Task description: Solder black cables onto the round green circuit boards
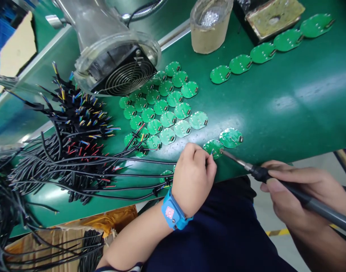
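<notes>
My right hand (297, 192) is closed around the dark handle of a soldering iron (277, 183), and the iron's tip rests at the right side of a round green circuit board (211, 146). At that board's near left edge my left hand (194, 177) is pinched shut on a black cable (150, 161), with a small blue wire end showing by the fingertips. The hand hides the rest of the cable's end. Just beyond lies another round green board (231, 137), close to the first one. A blue wrist strap (174, 211) goes around my left wrist.
Several green boards (167, 119) stand in rows, with a fume extractor fan (127, 77) over their far end. Bundled black cables (56, 151) cover the left. Behind are a cup (209, 30), a sponge holder (274, 19) and a line of boards (262, 52). A cardboard box (48, 245) sits below.
</notes>
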Demonstrator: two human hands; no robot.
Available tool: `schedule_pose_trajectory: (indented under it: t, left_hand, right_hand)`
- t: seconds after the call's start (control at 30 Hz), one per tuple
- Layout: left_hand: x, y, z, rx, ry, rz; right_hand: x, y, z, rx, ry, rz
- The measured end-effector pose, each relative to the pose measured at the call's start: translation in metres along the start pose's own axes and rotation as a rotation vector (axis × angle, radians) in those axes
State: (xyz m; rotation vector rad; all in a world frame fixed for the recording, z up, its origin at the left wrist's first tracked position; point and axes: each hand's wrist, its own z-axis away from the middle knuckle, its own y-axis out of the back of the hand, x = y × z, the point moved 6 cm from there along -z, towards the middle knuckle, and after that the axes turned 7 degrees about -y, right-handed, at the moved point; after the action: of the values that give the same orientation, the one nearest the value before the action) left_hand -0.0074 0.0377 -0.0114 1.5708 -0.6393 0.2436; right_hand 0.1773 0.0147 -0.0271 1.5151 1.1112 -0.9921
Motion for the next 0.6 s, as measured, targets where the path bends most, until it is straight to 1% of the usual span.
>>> schedule_pose_trajectory:
  t: [0.07, 0.23, 0.27, 0.4, 0.43, 0.5, 0.57, 0.6]
  left_hand:
    - [-0.001, 0.002, 0.000, -0.002, 0.002, 0.004]
    - [-0.002, 0.002, -0.001, -0.032, 0.018, 0.018]
    - [-0.002, 0.002, -0.002, -0.037, 0.020, 0.018]
    - [-0.002, 0.001, -0.003, -0.043, 0.026, 0.003]
    - [-0.002, 0.001, -0.003, -0.040, 0.029, -0.001]
    - [-0.002, 0.001, -0.003, -0.033, 0.034, -0.006]
    - [-0.002, 0.000, -0.003, -0.031, 0.034, -0.006]
    - [-0.002, 0.000, -0.003, -0.030, 0.032, -0.007]
  right_hand:
    - [0.000, -0.002, 0.000, 0.011, -0.013, 0.016]
    - [-0.008, -0.009, -0.001, -0.019, 0.042, 0.060]
    - [-0.010, -0.011, -0.002, -0.050, 0.063, 0.067]
    - [-0.015, -0.024, 0.000, -0.280, 0.112, 0.132]
    - [-0.014, -0.025, 0.002, -0.292, 0.109, 0.150]
    - [-0.011, -0.019, 0.003, -0.212, 0.062, 0.163]
    - [-0.007, -0.010, 0.004, -0.112, 0.011, 0.095]
    - [-0.005, -0.008, 0.004, -0.093, -0.012, 0.052]
